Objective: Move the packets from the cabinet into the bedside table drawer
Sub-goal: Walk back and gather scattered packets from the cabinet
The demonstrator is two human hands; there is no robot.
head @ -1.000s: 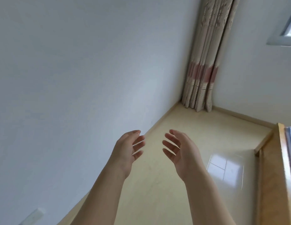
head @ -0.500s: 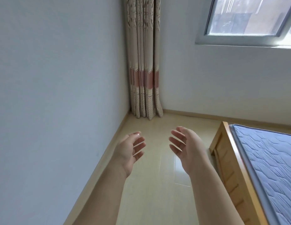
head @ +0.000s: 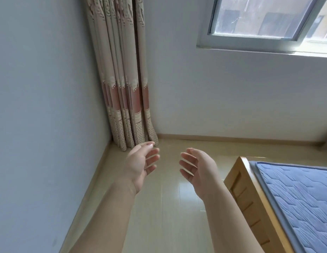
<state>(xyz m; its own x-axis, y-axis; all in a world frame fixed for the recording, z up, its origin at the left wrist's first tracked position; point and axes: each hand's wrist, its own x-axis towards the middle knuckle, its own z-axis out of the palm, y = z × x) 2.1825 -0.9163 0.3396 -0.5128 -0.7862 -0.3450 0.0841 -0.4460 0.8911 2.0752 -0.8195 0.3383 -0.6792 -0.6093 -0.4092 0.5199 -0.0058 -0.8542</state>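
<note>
My left hand [head: 140, 163] and my right hand [head: 197, 167] are raised in front of me, palms facing each other a short gap apart. Both have relaxed, slightly spread fingers and hold nothing. No packets, cabinet or bedside table drawer appear in the head view.
A grey wall [head: 40, 106] runs along the left. A beige and pink curtain [head: 122, 79] hangs in the corner. A window [head: 259, 21] sits at the upper right. A wooden bed frame [head: 250, 198] with a blue mattress [head: 296, 194] stands at the right on the pale floor [head: 168, 216].
The view has swung right and levelled: the curtain moved left, the window and the bed came into sight. Both hands kept their pose, empty.
</note>
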